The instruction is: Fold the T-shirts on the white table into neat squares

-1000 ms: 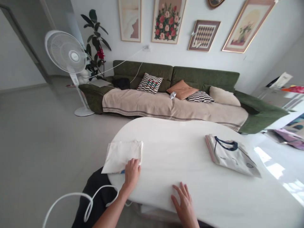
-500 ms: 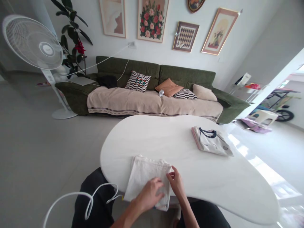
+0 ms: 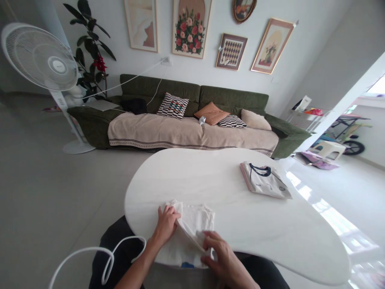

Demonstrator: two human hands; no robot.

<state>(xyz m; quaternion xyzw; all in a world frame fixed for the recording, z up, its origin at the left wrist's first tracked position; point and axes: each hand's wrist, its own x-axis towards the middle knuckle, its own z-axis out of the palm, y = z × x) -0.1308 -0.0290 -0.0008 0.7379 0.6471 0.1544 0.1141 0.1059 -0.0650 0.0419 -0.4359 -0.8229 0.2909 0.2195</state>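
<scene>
A white garment (image 3: pixel 197 216) lies partly folded at the near edge of the table, with a slanting fold across its middle and a blue patch at its lower edge. My left hand (image 3: pixel 167 223) grips its upper left part, fingers curled on the fabric. At the lower right, my right hand (image 3: pixel 219 253) has thumb and fingers closed on the garment's edge. Further right on the table is a folded white shirt (image 3: pixel 267 182) with a dark collar, on top of something pink. Neither hand touches that pile.
The white table (image 3: pixel 234 216) has a curved outline. Behind it stands a green sofa (image 3: pixel 168 90) with a beige cover and several cushions. A white fan (image 3: pixel 57 66) stands at the left. Near my left leg loops a white cable (image 3: pixel 111 257). My knees are under the table's near edge.
My left hand has moved from the garment's lower middle up to its upper left. My right hand has come down from the right edge to the lower right. A slanting fold now shows.
</scene>
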